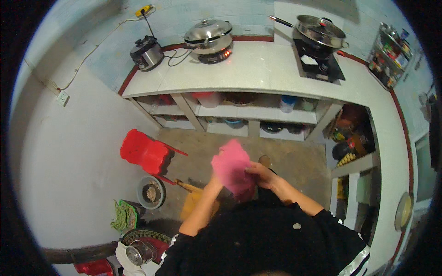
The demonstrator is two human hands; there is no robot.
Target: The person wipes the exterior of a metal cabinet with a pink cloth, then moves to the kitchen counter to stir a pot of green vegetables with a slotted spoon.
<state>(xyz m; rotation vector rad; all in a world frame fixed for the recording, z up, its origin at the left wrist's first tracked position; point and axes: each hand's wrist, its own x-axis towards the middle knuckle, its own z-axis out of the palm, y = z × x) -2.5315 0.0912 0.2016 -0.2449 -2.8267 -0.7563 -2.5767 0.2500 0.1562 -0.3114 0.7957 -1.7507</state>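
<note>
A pink cloth (233, 169) is held up in front of my body, between both hands. My left hand (218, 177) is mostly hidden behind the cloth, on its left side; its fingers cannot be made out. My right hand (261, 173) grips the cloth's right edge, with the thumb on the near face. Below the cloth are the concrete floor (293, 155) and my dark clothing. A yellowish object (195, 204) lies beneath my left forearm, partly covered by it.
A red plastic stool (146, 151), a grey basin (138, 193) and green beans (122, 215) stand at left. Ahead, the white counter (248, 76) carries a pressure cooker (146, 55), a lidded electric pan (209, 38) and a steamer pot (319, 32) on a stove. Open shelves (255, 112) run below.
</note>
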